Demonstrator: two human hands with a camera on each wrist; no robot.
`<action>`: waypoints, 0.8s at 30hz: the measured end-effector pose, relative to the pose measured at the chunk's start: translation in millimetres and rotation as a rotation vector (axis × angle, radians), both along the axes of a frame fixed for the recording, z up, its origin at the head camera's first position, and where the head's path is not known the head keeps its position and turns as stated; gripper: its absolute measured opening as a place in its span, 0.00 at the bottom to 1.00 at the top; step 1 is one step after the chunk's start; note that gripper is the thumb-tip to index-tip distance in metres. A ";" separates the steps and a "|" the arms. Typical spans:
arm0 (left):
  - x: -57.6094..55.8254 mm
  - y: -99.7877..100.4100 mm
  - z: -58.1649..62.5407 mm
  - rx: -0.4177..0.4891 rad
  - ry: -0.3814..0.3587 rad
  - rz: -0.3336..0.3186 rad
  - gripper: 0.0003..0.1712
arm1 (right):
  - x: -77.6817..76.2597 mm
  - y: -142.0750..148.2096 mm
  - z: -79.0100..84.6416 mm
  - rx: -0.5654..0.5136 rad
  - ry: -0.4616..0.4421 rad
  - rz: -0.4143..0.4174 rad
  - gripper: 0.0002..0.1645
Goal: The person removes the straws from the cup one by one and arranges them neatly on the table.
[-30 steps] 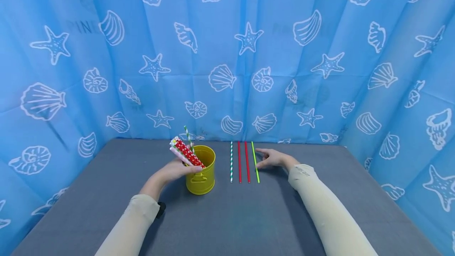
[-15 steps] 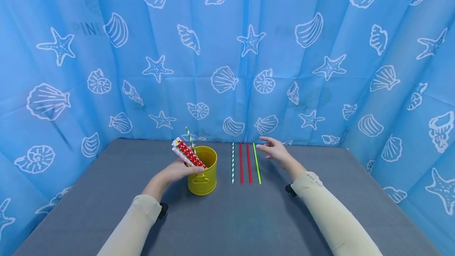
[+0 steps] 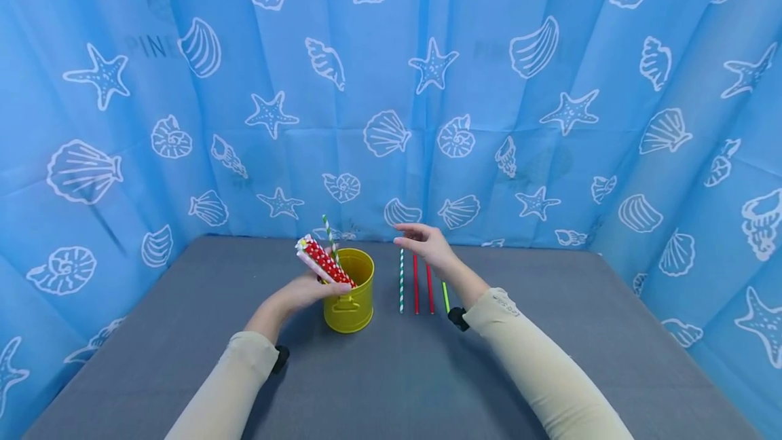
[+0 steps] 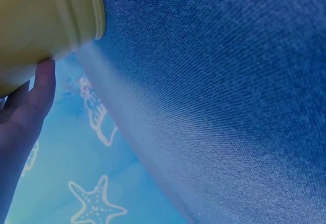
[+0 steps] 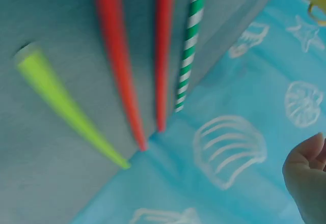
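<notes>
My left hand (image 3: 305, 294) grips the yellow bucket (image 3: 349, 318) at its left side, thumb at the rim. In the left wrist view its fingers (image 4: 45, 84) press the bucket's wall. Several red polka-dot straws (image 3: 324, 262) and pale ones lean over the bucket's left rim, with a green-striped straw (image 3: 328, 231) standing taller. My right hand (image 3: 430, 248) holds nothing and passes above a row of straws, fingers pointing left. A green-white striped straw (image 3: 401, 287), two red straws (image 5: 119, 61) and a lime green straw (image 5: 66, 102) lie side by side there; the hand partly covers them in the head view.
A grey cloth-covered table (image 3: 379, 386) lies under everything. Behind it and at both sides hangs a blue curtain (image 3: 391, 73) with white seashell and starfish prints. The straw row lies to the right of the bucket, close to the table's back edge.
My right hand has lifted from the lime green straw and moved left over the row, towards the striped straw. My left hand and the bucket have stayed in place.
</notes>
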State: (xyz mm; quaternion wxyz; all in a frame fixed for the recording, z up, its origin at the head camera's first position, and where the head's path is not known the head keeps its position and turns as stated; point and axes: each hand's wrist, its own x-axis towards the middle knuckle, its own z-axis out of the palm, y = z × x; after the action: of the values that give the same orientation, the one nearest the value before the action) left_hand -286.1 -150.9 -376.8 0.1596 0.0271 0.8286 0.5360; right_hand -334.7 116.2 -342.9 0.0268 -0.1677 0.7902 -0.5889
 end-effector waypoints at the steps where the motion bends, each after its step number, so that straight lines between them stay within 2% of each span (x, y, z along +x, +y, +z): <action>1: -0.2 0.2 0.5 -0.001 0.006 -0.002 0.50 | 0.7 -5.8 1.8 0.016 0.023 0.015 0.23; 8: -3.3 0.5 -1.6 0.046 0.084 -0.048 0.55 | 0.6 -40.4 9.0 0.069 0.117 0.078 0.20; 14: -3.9 0.3 -3.7 0.049 0.099 -0.057 0.56 | -1.2 -57.3 10.9 0.056 0.144 0.112 0.20; 21: -2.6 -1.4 -1.9 0.061 0.089 -0.061 0.54 | -6.8 -76.5 16.4 0.095 0.185 0.190 0.33; 24: -2.2 -1.1 -2.0 0.060 0.086 -0.052 0.53 | -8.0 -84.9 18.7 0.103 0.168 0.228 0.37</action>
State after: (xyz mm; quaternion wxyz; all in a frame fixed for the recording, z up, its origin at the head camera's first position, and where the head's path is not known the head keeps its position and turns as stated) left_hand -288.2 -152.0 -378.8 0.1369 0.0763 0.8171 0.5548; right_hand -342.7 31.3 -324.2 0.0360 -0.3032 0.7948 -0.5245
